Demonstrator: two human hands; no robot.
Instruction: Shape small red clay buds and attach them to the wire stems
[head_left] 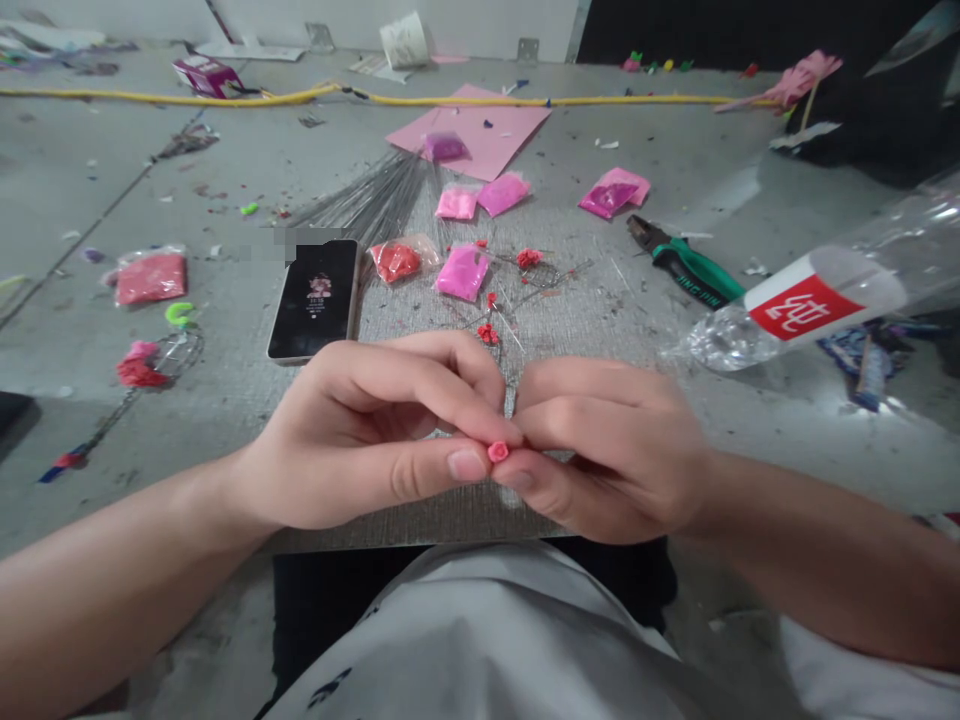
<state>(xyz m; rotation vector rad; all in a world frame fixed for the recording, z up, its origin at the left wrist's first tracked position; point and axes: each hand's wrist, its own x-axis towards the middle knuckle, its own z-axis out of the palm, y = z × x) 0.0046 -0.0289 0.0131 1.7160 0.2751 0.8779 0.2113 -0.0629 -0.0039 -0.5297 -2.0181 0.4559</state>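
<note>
A tiny pinkish-red clay rose [498, 452] sits between the fingertips of both hands, close to the front edge of the table. My left hand [390, 425] pinches it from the left with thumb and index finger. From the right, the thumb and fingers of my right hand [611, 445] close on it too. Beyond the hands lie small red clay flowers [488, 333] on thin wires, with another red flower [529, 259] farther back. The rose's underside is hidden by the fingers.
A phone [313, 300] lies behind my left hand. Soft clay packets, including a magenta one [462, 272] and a red one [151, 276], are scattered around. Thin wires [367, 195] fan out near pink paper [510, 125]. Green-handled pliers [694, 268] and a plastic bottle [817, 295] are at right.
</note>
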